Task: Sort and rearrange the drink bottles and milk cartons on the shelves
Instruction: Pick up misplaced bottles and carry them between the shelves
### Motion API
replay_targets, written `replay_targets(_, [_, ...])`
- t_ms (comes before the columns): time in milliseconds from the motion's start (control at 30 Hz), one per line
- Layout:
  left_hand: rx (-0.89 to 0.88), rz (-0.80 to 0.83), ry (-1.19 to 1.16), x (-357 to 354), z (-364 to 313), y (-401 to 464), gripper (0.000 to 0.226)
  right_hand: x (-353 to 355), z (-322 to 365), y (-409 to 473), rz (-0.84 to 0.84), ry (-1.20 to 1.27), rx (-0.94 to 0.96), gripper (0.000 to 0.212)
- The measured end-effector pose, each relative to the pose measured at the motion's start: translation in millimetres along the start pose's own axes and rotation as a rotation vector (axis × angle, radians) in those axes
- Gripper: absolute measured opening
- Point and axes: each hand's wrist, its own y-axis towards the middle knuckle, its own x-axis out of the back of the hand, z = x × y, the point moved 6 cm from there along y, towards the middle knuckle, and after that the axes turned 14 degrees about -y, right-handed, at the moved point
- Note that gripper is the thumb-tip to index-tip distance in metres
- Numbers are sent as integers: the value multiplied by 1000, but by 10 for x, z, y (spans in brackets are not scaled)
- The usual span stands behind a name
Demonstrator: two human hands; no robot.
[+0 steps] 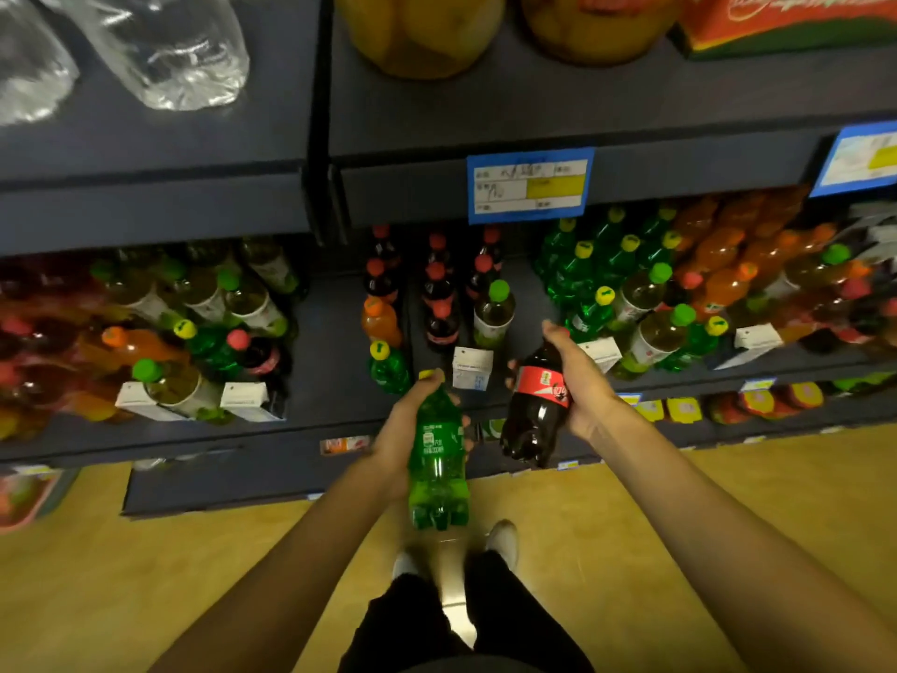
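Note:
My left hand [403, 429] grips a green soda bottle [437, 468] with a yellow cap, held in front of the dark shelf's front edge [310, 429]. My right hand [577, 376] grips a dark cola bottle [536, 405] with a red label, tilted, just right of the green one. Behind them on the shelf stand cola bottles with red caps [439, 303], a pale bottle with a green cap [494, 313], an orange soda [381, 323], a green soda [388, 366] and a white milk carton [472, 366].
Mixed bottles and milk cartons [247, 400] crowd the shelf's left bay; green sodas [582, 264] and orange sodas [728, 264] fill the right. A blue price tag [529, 186] hangs on the upper shelf, which holds clear bottles [184, 55] and yellow jars [422, 31]. Wooden floor [145, 575] lies below.

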Motion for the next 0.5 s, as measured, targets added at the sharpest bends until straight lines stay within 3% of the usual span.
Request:
replay_targets(233, [-20, 49, -7, 283, -71, -132, 48, -153, -80, -87, -119, -43, 122, 40])
replay_targets(500, [-44, 13, -9, 816, -89, -421, 41, -372, -99, -168, -282, -75, 226, 40])
